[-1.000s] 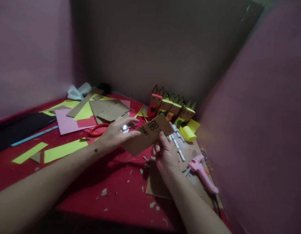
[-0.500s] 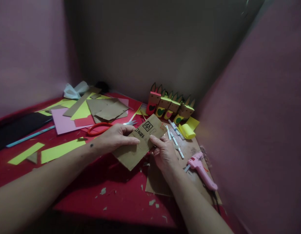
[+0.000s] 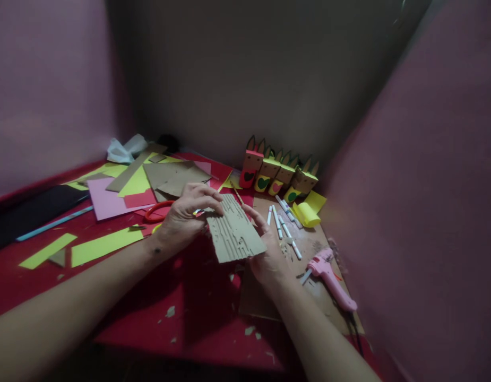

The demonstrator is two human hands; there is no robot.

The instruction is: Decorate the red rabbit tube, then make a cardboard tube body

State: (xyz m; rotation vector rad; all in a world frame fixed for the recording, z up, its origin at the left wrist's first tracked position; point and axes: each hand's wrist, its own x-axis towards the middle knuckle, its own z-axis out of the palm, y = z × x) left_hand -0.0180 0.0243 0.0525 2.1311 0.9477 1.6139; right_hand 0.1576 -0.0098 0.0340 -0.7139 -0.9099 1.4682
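Note:
Between my hands is a piece of cardboard (image 3: 235,231), raised above the red tabletop, its torn face with exposed ridges turned up toward me. My left hand (image 3: 185,212) grips its upper left edge, fingers bent over the top. My right hand (image 3: 269,257) holds the right side from beneath, with one finger lying along the far right edge. Behind my left hand lie red-handled scissors (image 3: 157,211), partly covered by it. Under my right hand is a larger cardboard sheet (image 3: 257,297) on the table.
Several paper figures (image 3: 283,175) with pointed ears stand at the back. Right of my hands lie white markers (image 3: 290,239), a yellow paper roll (image 3: 308,214) and a pink glue gun (image 3: 330,278) with a cord. Pink paper (image 3: 105,199), yellow strips (image 3: 105,246) and a blue striped stick (image 3: 54,223) spread leftward.
The cardboard has been flipped: its smooth printed face showed before, and the ridged torn face shows now. My left hand has risen a little and curled over the edge.

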